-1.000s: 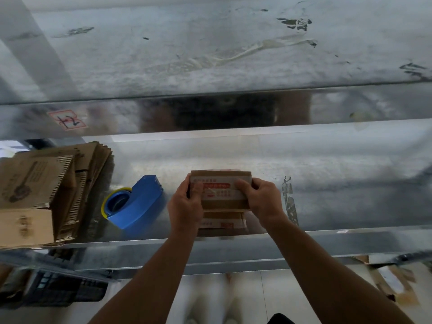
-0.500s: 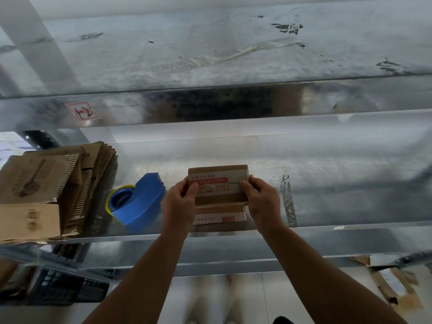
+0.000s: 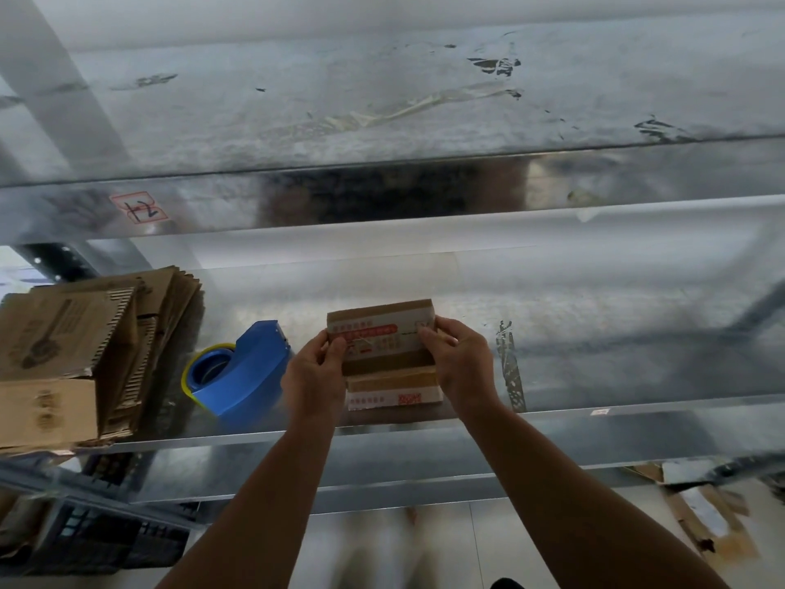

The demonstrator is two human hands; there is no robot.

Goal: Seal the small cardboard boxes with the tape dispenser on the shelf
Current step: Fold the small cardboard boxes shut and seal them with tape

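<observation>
Overhead, small box between both hands

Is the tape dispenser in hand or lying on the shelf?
On the shelf. The tape dispenser lies untouched; left hand and right hand grip a small box.

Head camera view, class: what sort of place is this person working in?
Probably a warehouse or packing area: bare metal shelving, a stack of flattened cardboard cartons, and a blue tape dispenser beside the small cardboard box held in both hands.
</observation>
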